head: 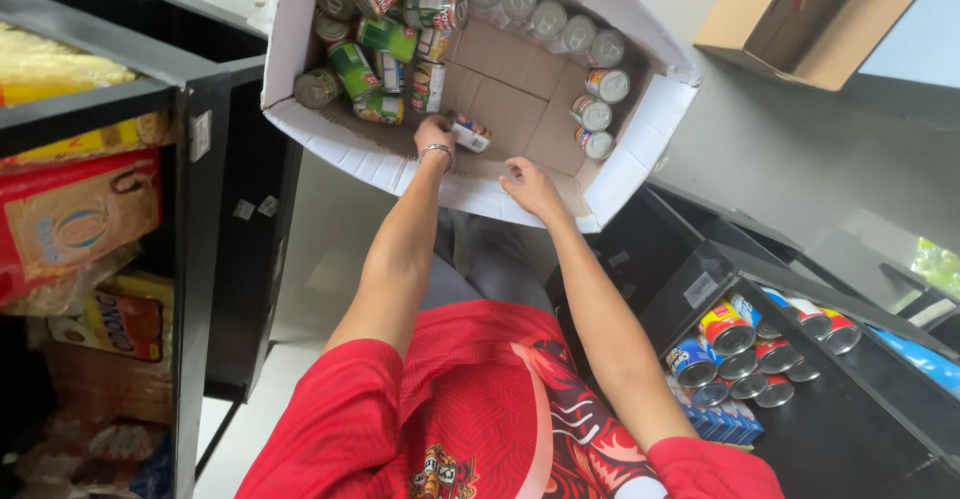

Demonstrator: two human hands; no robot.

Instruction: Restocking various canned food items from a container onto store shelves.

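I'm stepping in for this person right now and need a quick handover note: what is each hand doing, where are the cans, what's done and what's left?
Left hand: inside the white cardboard box, closed on a small can lying on its side.
Right hand: resting on the box's near rim, holding nothing.
Cans: many remain in the box, a cluster of green-labelled cans at its far left and a row of cans along the far wall.
Done: a group of cans stands on the dark shelf at the right.
Left: the box's remaining cans.
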